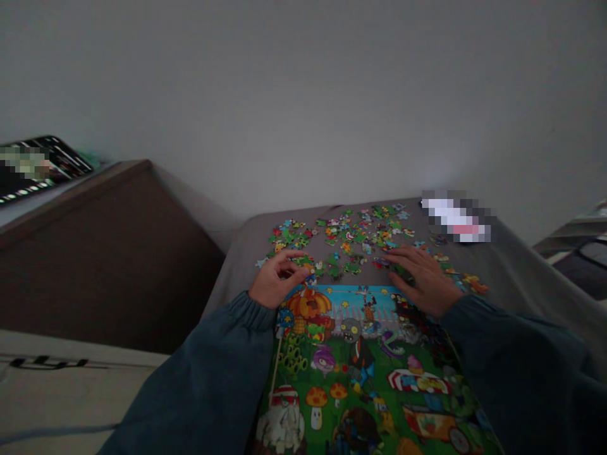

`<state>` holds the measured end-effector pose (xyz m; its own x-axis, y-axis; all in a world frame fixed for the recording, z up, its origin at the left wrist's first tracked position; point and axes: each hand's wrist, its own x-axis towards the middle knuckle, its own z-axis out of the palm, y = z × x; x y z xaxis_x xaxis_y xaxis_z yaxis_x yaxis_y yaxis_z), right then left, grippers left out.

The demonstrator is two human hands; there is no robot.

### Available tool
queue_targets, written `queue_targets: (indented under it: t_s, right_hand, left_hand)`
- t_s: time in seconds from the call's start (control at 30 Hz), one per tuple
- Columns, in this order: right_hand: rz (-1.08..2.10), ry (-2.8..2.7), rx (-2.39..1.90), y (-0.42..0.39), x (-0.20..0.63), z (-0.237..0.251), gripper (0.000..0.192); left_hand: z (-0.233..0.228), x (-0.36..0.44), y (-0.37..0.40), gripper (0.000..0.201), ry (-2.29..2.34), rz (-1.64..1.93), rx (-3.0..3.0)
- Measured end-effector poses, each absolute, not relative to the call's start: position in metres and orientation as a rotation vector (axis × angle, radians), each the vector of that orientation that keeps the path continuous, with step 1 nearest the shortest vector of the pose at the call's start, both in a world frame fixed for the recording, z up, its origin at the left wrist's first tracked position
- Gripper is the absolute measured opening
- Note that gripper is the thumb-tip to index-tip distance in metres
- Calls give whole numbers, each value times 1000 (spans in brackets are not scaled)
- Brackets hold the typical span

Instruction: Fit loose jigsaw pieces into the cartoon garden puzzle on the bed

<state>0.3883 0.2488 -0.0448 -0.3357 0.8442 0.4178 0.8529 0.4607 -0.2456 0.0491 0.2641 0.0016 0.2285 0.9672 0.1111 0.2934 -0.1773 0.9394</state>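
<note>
While L hand (274, 282) pinches puzzle piece (308, 268), R hand (423, 278) flat.

- Dim room from where I sit; wall (303, 82) flat grey, brightest at right.
- Puzzle picture (360, 373) is the only saturated colour.
- Sleeves (521, 373) nearly black, detail lost.
- Loose pieces (351, 237) soft, slightly blurred.
- Edges bow outward.
</note>
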Motion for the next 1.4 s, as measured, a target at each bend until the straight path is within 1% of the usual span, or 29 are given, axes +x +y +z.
queue_targets:
  t_s: [0.2,0.57,0.83,1.13,1.4]
  right_hand:
    - [62,-2239,-1390,244,383,-45,37]
    - [98,-2223,-1406,243,381,-45,39]
    - [119,-2247,-1437,243,380,-44,37]
    - [152,-2274,-1447,242,379,-42,37]
    - [175,-2270,-1442,243,379,-41,38]
  left_hand:
    - [1,50,263,47,1183,976,1638]
    - [3,51,262,49,1172,1035,1574]
    - [-5,44,275,54,1213,1185,1435]
    - [-3,-7,312,51,1319,1637,1082]
    - [-7,-10,318,48,1287,1694,897]
